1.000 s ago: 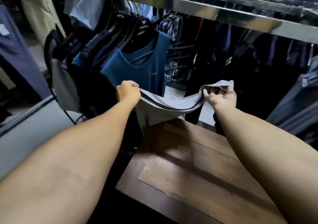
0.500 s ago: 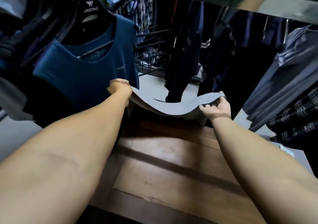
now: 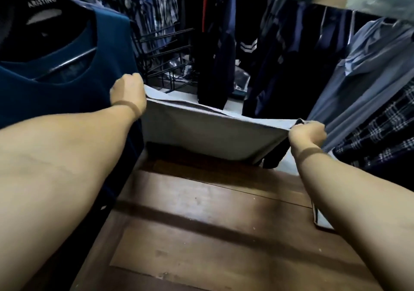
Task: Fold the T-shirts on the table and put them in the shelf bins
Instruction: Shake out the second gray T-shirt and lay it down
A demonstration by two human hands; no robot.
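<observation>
A grey T-shirt [image 3: 208,131] is stretched taut between my two hands above the far end of the brown wooden table [image 3: 212,223]. My left hand [image 3: 127,92] grips its left edge, fingers curled around the cloth. At the right edge, my right hand [image 3: 307,134] holds the fabric in a fist. The shirt's lower part hangs down toward the table's far edge. No shelf bins are in view.
A teal sleeveless top [image 3: 67,84] on a black hanger hangs close at the left. Dark garments [image 3: 280,55] hang behind the table, and a blue-grey shirt [image 3: 367,78] and plaid cloth [image 3: 380,134] at the right. A black wire rack [image 3: 165,55] stands behind.
My hands have moved apart and pulled the sagging grey shirt tight. The view has shifted closer and lower toward the table.
</observation>
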